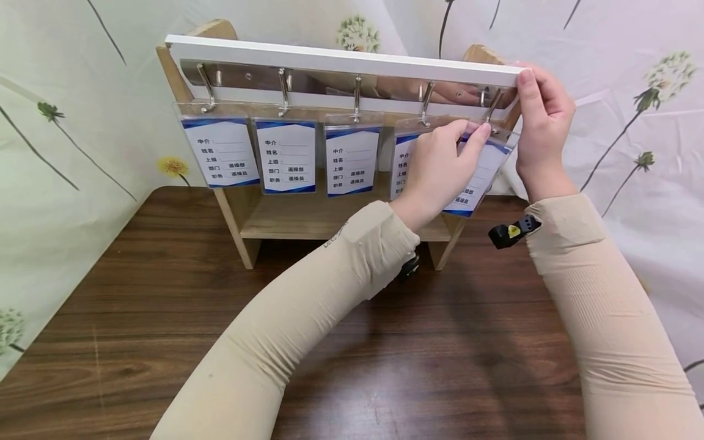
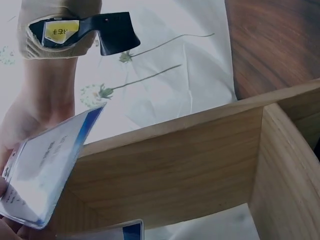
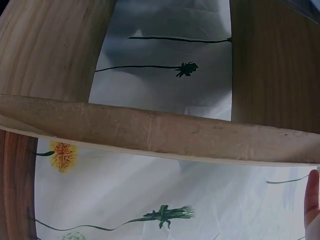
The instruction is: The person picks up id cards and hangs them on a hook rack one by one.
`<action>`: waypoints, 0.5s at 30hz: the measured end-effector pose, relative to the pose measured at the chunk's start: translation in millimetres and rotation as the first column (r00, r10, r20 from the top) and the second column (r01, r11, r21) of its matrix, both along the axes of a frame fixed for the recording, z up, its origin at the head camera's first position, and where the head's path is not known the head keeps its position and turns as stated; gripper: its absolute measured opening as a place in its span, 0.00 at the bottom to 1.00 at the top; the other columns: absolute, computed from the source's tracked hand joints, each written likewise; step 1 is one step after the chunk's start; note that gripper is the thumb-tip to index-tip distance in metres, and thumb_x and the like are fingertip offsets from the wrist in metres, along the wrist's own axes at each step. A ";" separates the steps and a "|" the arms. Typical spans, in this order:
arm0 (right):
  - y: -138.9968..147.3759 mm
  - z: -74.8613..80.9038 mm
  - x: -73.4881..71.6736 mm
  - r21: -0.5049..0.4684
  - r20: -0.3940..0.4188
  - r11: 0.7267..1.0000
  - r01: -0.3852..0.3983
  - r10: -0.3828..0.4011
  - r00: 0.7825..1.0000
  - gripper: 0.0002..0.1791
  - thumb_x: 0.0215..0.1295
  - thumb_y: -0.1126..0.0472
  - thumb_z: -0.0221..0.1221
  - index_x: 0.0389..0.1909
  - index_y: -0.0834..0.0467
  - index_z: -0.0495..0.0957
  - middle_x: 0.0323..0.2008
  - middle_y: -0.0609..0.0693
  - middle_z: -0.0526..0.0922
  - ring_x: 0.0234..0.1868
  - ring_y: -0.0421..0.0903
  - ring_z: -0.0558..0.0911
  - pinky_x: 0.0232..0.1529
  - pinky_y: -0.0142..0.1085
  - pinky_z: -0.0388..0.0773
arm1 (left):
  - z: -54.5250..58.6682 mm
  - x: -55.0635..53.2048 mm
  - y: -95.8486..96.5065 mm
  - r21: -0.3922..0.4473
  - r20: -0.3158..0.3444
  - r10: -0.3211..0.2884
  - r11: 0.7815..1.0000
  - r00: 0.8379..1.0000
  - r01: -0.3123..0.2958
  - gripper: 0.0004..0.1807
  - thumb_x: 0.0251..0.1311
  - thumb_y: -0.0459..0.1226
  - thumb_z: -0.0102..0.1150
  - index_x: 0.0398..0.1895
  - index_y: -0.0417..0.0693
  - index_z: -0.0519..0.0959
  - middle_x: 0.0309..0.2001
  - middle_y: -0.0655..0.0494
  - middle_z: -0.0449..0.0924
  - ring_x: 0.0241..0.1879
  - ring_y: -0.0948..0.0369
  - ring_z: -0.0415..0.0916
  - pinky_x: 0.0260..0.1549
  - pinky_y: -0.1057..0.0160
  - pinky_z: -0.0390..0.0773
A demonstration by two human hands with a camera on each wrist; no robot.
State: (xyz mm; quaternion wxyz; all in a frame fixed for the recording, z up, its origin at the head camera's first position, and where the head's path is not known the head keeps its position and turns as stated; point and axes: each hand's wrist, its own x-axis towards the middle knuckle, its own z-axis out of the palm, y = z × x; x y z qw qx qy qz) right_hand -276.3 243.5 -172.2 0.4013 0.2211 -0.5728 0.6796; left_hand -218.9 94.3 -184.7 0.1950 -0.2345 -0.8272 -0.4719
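Note:
My left hand (image 1: 437, 162) pinches the top edge of the rightmost badge holder (image 1: 486, 168), a clear plastic sleeve with a white and blue card. That edge is right at the last metal hook (image 1: 493, 105), and the card tilts. In the left wrist view the same badge holder (image 2: 45, 165) hangs at an angle by the fingers. The right hand (image 1: 544, 128) grips the right end of the white hook board (image 1: 341, 56), thumb on its front. Only a fingertip (image 3: 313, 190) of it shows at the right wrist view's edge.
Several more badge holders, such as the leftmost badge (image 1: 222, 153), hang from the other hooks. The board belongs to a wooden stand (image 1: 291, 226) with a shelf, on a dark wood table (image 1: 165, 342). Behind it hangs a white cloth (image 1: 99, 91) with a dandelion print.

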 end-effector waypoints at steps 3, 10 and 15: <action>-0.6 1.3 0.1 0.003 -0.004 1.000 -0.005 0.005 1.000 0.12 0.68 0.70 0.54 0.35 0.59 0.87 0.30 0.47 0.84 0.33 0.42 0.74 0.45 0.32 0.68 | 3.1 0.2 -0.2 -0.041 -0.019 0.027 0.999 0.999 -0.027 0.17 0.75 0.48 0.47 0.51 0.53 0.83 0.43 0.62 0.87 0.35 0.66 0.74 0.35 0.71 0.70; -1.3 1.4 0.1 -0.016 0.002 1.000 0.006 -0.006 1.000 0.12 0.68 0.69 0.54 0.34 0.61 0.87 0.29 0.46 0.84 0.32 0.42 0.74 0.44 0.31 0.69 | 5.4 0.0 0.2 -0.077 -0.024 0.041 0.996 0.999 -0.043 0.17 0.75 0.48 0.47 0.50 0.52 0.83 0.44 0.62 0.86 0.37 0.65 0.76 0.36 0.71 0.70; -2.3 0.3 0.7 -0.022 0.009 1.000 -0.006 0.007 1.000 0.11 0.68 0.69 0.54 0.35 0.60 0.87 0.27 0.46 0.82 0.31 0.42 0.73 0.42 0.31 0.69 | 5.1 -2.9 1.0 -0.063 0.003 0.064 0.996 0.998 -0.063 0.17 0.75 0.48 0.46 0.48 0.52 0.83 0.40 0.60 0.86 0.33 0.65 0.76 0.32 0.71 0.70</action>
